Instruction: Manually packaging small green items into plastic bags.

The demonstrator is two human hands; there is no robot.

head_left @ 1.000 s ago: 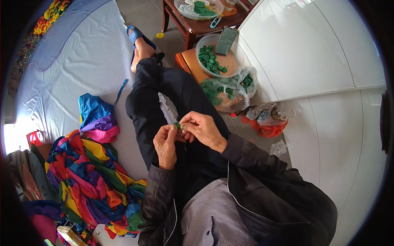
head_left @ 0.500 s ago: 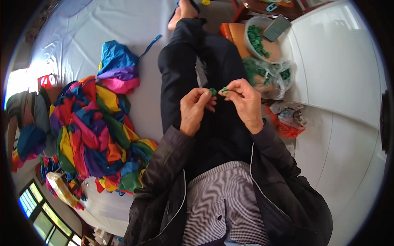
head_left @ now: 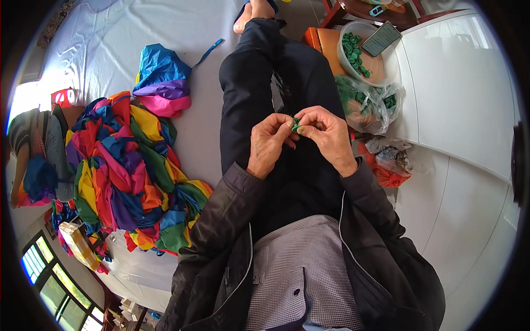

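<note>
Above my lap, my left hand (head_left: 269, 142) and my right hand (head_left: 330, 139) meet fingertip to fingertip. Between them is a small green piece (head_left: 296, 126), rounded and plastic-looking, mostly covered by my fingers. Both hands are closed in a pinch on it; whether it is one part or two pressed together I cannot tell. To the right of my knee, a clear round tub (head_left: 343, 54) holds several similar green pieces (head_left: 353, 49). A clear plastic bag (head_left: 376, 113) with more green pieces lies just below the tub, near my right hand.
A phone (head_left: 381, 38) leans on the tub's rim, over an orange box (head_left: 313, 41). Rainbow-coloured cloth (head_left: 132, 171) is heaped at left, with a blue, purple and pink piece (head_left: 160, 80) beyond. Another person's arm (head_left: 21, 171) shows at far left. A white cabinet (head_left: 458, 83) stands at right.
My hands have come together, closing the gap between the green pieces each one held. The whole view has shifted slightly.
</note>
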